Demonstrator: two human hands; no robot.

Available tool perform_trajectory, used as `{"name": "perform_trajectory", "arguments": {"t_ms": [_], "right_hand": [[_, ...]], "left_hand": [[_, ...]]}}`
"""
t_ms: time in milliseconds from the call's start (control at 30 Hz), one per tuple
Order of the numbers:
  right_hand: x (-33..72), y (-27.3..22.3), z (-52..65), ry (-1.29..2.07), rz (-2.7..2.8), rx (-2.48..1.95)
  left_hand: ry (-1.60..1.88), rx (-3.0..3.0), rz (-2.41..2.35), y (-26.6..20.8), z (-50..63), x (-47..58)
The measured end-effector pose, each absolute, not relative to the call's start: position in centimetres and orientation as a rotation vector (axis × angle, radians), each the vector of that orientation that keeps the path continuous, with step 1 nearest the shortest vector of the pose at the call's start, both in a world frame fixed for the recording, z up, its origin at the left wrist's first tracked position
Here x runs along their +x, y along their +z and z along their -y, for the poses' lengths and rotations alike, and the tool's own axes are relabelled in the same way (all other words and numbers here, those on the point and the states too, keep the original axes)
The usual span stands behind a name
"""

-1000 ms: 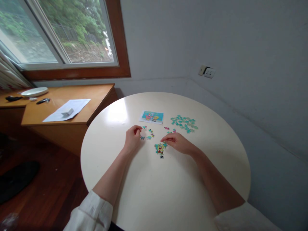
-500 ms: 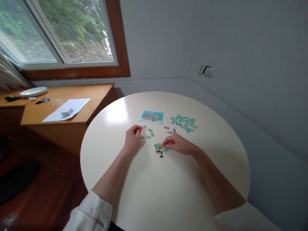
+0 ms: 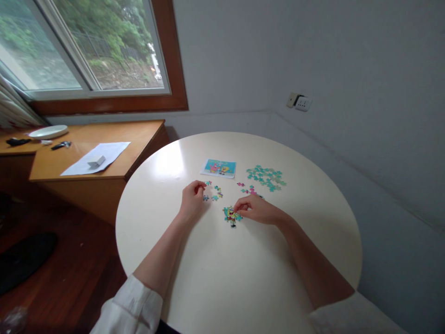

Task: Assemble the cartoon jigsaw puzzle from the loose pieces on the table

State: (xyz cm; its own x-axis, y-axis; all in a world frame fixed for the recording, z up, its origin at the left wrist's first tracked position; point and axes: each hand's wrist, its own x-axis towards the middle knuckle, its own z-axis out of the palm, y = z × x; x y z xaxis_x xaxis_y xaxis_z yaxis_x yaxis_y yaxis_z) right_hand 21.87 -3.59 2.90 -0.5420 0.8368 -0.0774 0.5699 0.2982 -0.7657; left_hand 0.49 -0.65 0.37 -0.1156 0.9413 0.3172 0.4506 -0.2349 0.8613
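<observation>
Several joined jigsaw puzzle pieces (image 3: 230, 215) form a small yellow, red and teal cartoon figure on the table. At the upper right edge of this cluster is my right hand (image 3: 253, 208), its thumb and fingertips pinched together on a puzzle piece. My left hand (image 3: 193, 197) rests farther left with curled, closed fingers; whatever they hold, if anything, is hidden. Beside those fingers lie several loose puzzle pieces (image 3: 215, 198) in a rough arc. Just beyond my right hand are pink and teal puzzle pieces (image 3: 252, 190), partly covered by it.
A picture card (image 3: 219, 168) with two cartoon figures lies at the back of the round white table (image 3: 222, 278). To its right spreads a pile of teal puzzle pieces (image 3: 266, 177). A wooden desk (image 3: 104, 132) with paper and a small white box stands at left.
My right hand has shifted very slightly left over the joined pieces. Behind its knuckles a dark and white piece now shows. My left hand stays nearly still.
</observation>
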Motion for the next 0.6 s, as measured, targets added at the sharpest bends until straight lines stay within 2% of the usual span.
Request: {"name": "perform_trajectory", "arguments": {"t_ms": [600], "right_hand": [[21.82, 2.55, 3.31, 1.167, 2.080, -1.245]], "left_hand": [[1.326, 1.667, -1.526, 0.09, 0.47, 0.46]]}}
